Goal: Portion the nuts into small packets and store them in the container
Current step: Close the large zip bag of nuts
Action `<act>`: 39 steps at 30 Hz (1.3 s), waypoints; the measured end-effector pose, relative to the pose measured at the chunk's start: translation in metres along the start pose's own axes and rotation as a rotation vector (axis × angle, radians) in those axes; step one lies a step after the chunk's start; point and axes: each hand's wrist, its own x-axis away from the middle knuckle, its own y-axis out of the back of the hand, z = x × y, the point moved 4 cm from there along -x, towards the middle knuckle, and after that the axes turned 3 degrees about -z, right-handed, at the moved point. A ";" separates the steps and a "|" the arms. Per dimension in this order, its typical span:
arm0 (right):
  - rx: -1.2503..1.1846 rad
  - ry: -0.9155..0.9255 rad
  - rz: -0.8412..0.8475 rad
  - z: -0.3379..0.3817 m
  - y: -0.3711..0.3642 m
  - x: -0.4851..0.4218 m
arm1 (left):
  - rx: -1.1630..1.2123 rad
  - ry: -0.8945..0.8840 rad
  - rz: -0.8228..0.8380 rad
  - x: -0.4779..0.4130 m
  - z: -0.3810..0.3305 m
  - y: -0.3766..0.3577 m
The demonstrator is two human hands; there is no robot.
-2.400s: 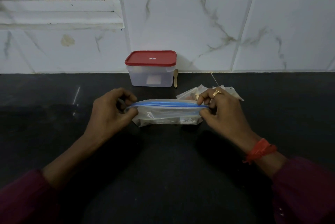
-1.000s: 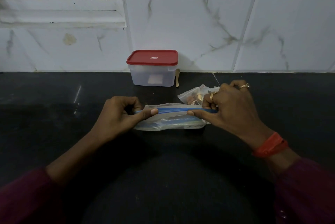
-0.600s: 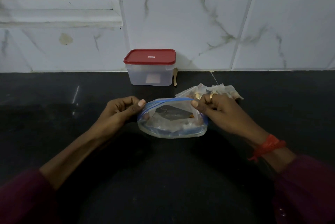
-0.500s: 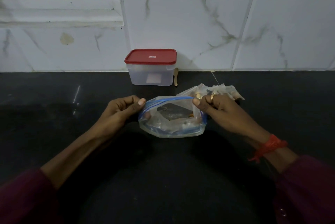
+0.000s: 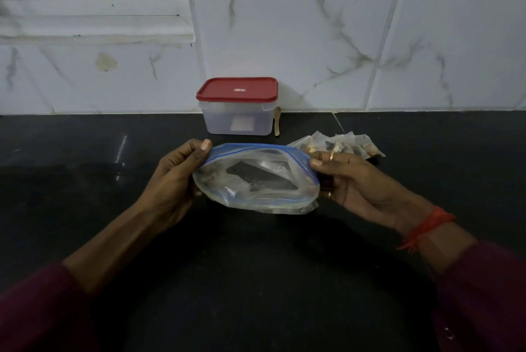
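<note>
Left hand [image 5: 173, 181]: fingers and thumb curled, pinching the left end of the bag [image 5: 250, 199] at its blue zip edge. Right hand [image 5: 353, 181]: pinching the right end of the same edge; ring on one finger, red thread [image 5: 427, 226] at the wrist.

Bag: clear plastic, held between the two grips, mouth spread wide and facing the camera. Contents indistinct. Whether its base touches the counter [image 5: 85, 181] cannot be told.

Packets [image 5: 345, 144]: small clear ones with nuts inside, lying on the counter just beyond the right-hand grip.

Container [image 5: 237, 121]: beyond the grips against the wall, red lid [image 5: 237, 89] on. A pale stick [image 5: 277, 121] stands just beside it on the right-hand side.
</note>
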 end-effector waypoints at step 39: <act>0.221 -0.079 -0.171 0.005 0.009 0.005 | -0.060 0.008 0.044 -0.004 0.004 0.007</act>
